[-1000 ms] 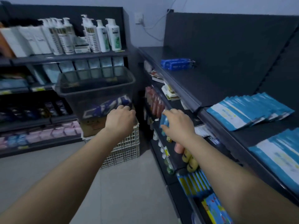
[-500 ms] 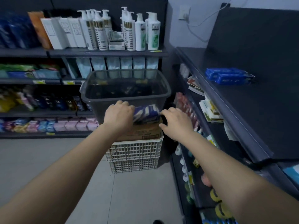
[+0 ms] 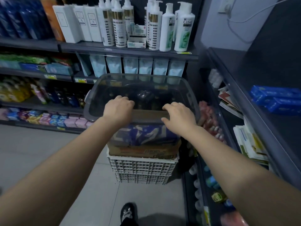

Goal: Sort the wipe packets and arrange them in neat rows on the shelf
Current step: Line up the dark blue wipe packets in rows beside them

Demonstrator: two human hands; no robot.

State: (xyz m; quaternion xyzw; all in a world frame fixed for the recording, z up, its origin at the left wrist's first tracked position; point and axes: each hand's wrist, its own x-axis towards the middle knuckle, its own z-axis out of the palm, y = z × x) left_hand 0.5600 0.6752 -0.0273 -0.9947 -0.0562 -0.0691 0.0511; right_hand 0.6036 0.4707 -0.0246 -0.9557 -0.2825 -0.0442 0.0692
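Your left grip (image 3: 118,110) and right grip (image 3: 179,117) each have fingers curled over the near rim of the dark see-through bin (image 3: 148,119), grasping it a little apart from one another. The bin sits on a cardboard box (image 3: 143,150) atop stacked white crates (image 3: 141,168) on the floor, and blue patterned wipe packets (image 3: 146,134) show low down through its near wall. More blue packets (image 3: 275,101) lie on the dark shelf (image 3: 244,70) to your right.
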